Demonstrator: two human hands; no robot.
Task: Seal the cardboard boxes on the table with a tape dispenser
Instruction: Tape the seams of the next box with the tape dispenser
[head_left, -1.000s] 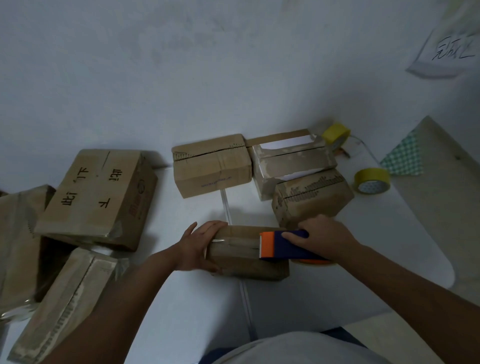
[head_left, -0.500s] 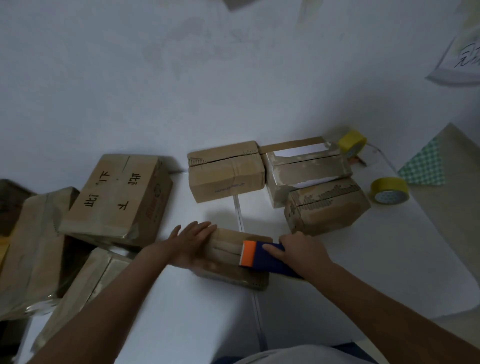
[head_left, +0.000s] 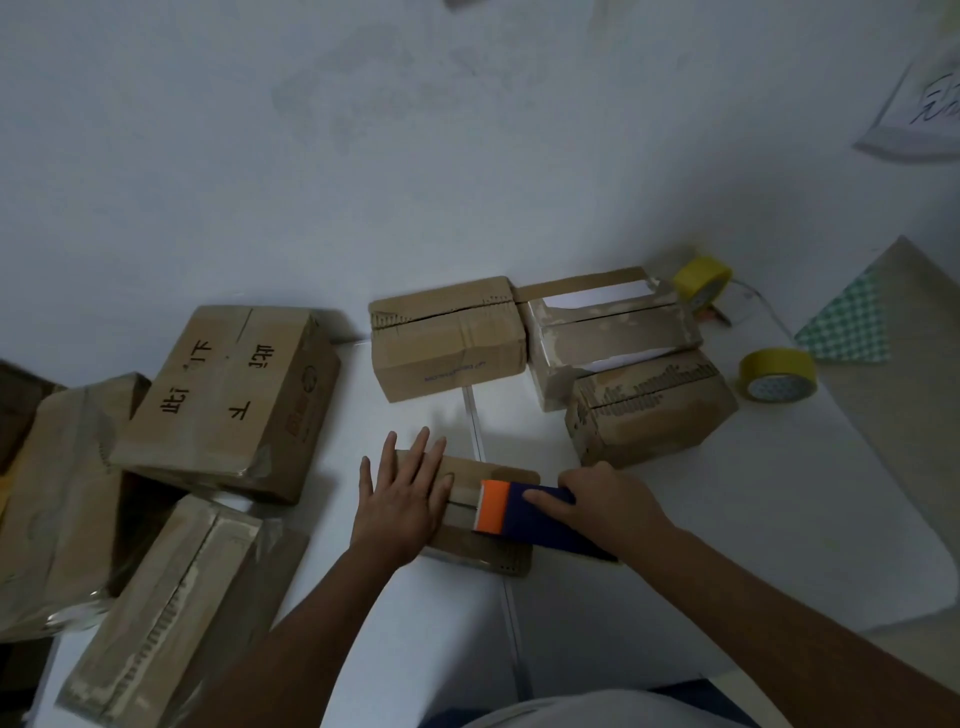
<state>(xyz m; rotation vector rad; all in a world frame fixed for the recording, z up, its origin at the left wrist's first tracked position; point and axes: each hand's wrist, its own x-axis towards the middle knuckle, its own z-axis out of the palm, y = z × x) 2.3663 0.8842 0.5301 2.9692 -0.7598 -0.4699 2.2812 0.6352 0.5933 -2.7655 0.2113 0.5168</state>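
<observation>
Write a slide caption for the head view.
Left hand flat on small cardboard box; right hand grips tape dispenser on its top.

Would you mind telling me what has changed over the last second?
The left hand let go of the small box's end and now lies flat on its top. The right hand keeps its grip on the tape dispenser on that box.

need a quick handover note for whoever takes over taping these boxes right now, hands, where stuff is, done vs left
Left hand: flat, fingers straight, pressing the small box at the table's near middle.
Right hand: grips the tape dispenser, orange end on the box top.
Done: nothing clearly finished; tape on this box cannot be confirmed.
Left: run the tape along this box; three more boxes behind, one open-topped box. Spare yellow tape roll at right.
</observation>
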